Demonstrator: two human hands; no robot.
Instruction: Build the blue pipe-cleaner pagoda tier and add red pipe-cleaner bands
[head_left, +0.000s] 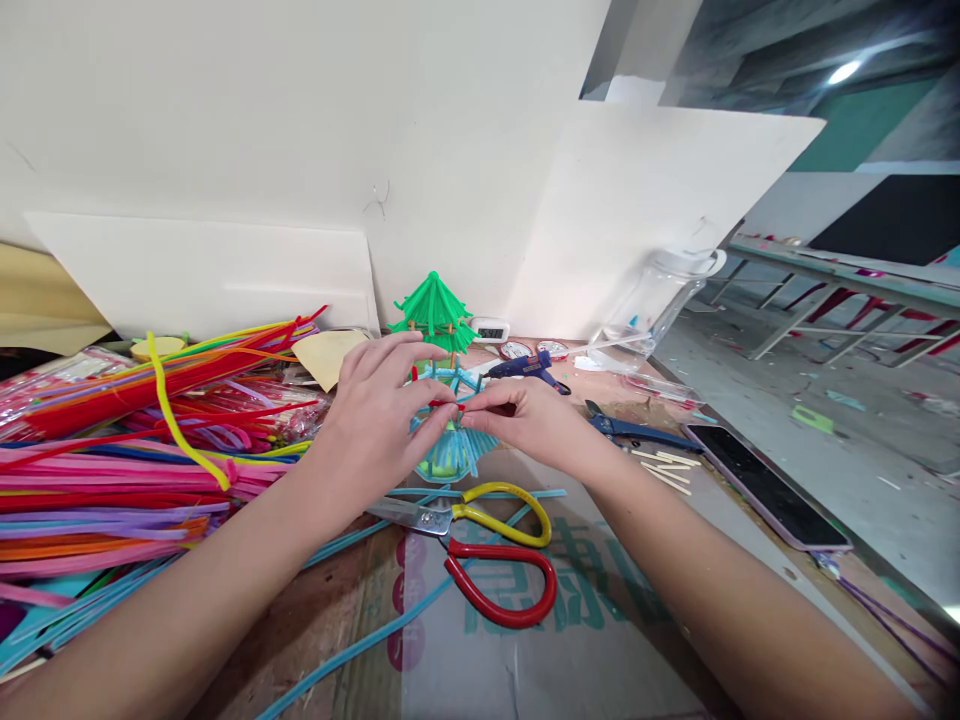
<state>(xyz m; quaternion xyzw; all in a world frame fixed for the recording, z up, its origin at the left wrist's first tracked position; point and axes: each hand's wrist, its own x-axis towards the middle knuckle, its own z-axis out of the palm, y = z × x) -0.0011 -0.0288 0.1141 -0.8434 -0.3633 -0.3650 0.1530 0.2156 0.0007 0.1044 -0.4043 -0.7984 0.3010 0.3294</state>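
Between the fingertips of both hands is a small red piece of pipe cleaner. My left hand pinches it from the left with thumb and index finger. From the right, my right hand closes thumb and fingers on its other end. Directly behind and below them stands a small pipe-cleaner pavilion, with a green pointed roof and a blue fringed lower tier; my fingers hide its middle. Scissors with one yellow and one red handle lie below my hands, beside loose blue pipe cleaners.
Bundled coloured pipe cleaners cover the left side. To the right are a glue gun, blue-handled pliers, short sticks, a phone and a clear plastic jug. A digital clock stands behind; cardboard lies in front.
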